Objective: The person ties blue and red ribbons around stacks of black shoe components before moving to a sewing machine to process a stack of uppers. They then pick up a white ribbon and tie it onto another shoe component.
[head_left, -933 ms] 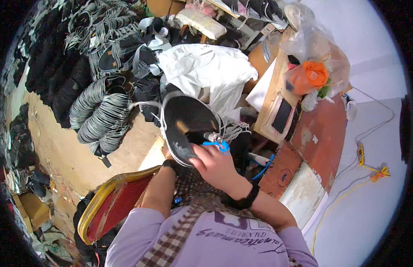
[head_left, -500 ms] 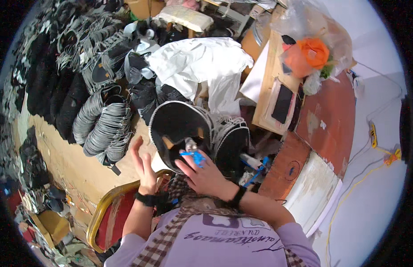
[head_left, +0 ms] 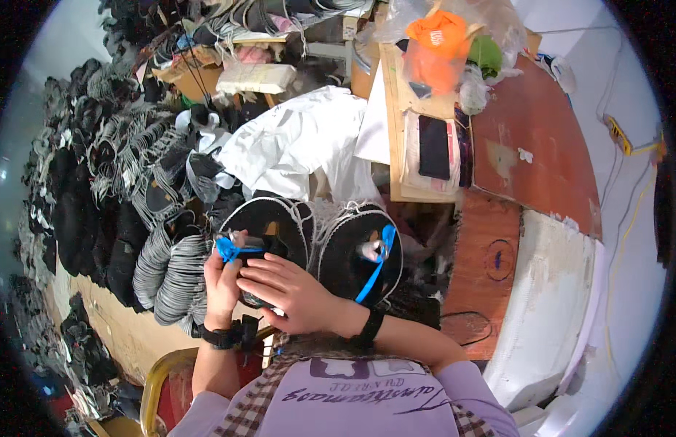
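A blue strap (head_left: pixel 227 250) is pinched between the closed fingers of the left hand (head_left: pixel 223 280) against a black sole (head_left: pixel 272 229). The right hand (head_left: pixel 291 291) is laid flat, fingers extended together, just below the strap. A second sole (head_left: pixel 356 251) lies beyond its knuckles.

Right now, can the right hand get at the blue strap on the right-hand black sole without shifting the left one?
Probably yes. The right hand rests on the left black sole, and the blue strap on the right black sole lies just beside its wrist, uncovered, with nothing between.
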### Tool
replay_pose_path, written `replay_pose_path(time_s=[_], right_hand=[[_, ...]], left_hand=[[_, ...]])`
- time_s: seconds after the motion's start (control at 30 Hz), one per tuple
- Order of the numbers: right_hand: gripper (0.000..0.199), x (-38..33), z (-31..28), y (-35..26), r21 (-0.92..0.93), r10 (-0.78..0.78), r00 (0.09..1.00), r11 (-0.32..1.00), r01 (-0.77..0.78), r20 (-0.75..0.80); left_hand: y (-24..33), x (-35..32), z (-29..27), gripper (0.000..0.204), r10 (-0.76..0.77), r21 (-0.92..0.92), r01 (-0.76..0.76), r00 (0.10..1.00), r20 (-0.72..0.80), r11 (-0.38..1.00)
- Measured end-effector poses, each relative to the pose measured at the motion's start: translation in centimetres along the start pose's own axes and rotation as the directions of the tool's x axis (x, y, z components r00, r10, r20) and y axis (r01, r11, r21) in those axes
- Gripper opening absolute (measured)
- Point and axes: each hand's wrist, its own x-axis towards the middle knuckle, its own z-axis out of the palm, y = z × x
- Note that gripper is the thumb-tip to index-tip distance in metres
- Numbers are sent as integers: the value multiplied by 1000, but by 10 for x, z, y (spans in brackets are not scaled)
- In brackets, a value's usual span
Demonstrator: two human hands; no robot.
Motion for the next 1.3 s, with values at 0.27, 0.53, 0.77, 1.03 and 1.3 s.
replay_pose_path(time_s=[0.27, 0.53, 0.77, 1.03, 1.3], right_hand=[[36, 0, 7, 0, -99, -59, 944, 995, 29, -325], [53, 50, -13, 0, -23, 302, 803, 931, -365, -513], [16, 58, 5, 13, -128, 265, 778, 906, -402, -570], [37, 36, 9, 10, 68, 276, 737, 952, -300, -617], [16, 30, -9, 2, -140, 265, 775, 900, -412, -574]], left_hand=[[-18, 1, 4, 29, 348, 195, -337, 937, -25, 921], [53, 6, 18, 45, 608, 329, -567, 793, -29, 755], [59, 37, 23, 64, 614, 463, -597, 778, 134, 655], [62, 15, 32, 27, 667, 491, -652, 724, 178, 578], [65, 8, 40, 32, 673, 564, -656, 705, 223, 502]])
